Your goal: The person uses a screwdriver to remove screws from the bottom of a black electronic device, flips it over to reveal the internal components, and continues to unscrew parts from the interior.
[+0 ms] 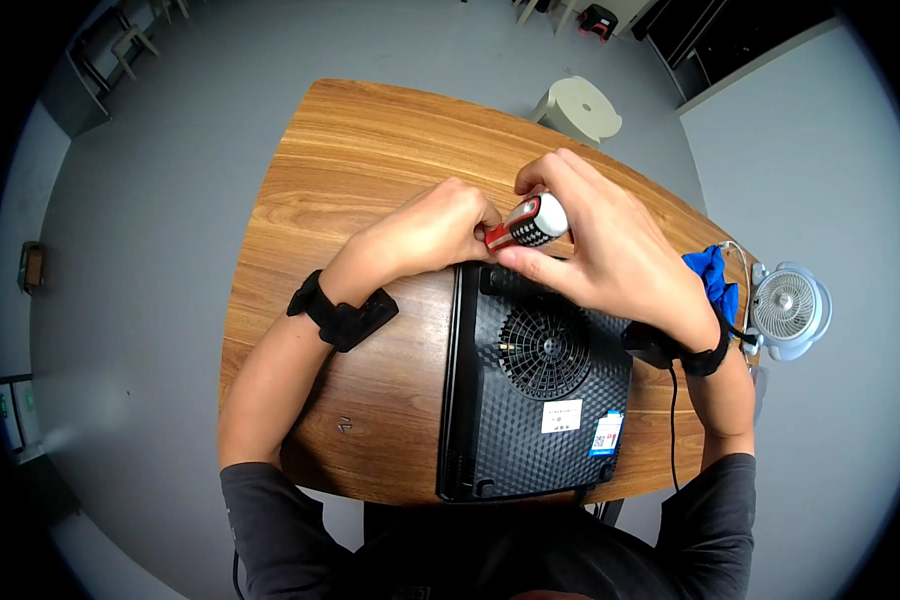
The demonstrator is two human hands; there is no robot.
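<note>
Keep the screwdriver (522,226) steady at the far edge of the black cooler (515,455), with right fingers (538,266) closed around its handle (549,217) and left fingers (481,214) pinching near its red end (498,238). Turn slowly with even pressure, minding the metal bits (344,425) on the counter (370,130).

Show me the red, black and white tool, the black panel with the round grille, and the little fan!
Tool (537,223): head view, on its handle.
Black panel (513,424): head view, on its textured face below the grille.
Fan (785,303): head view, on its front cover.
</note>
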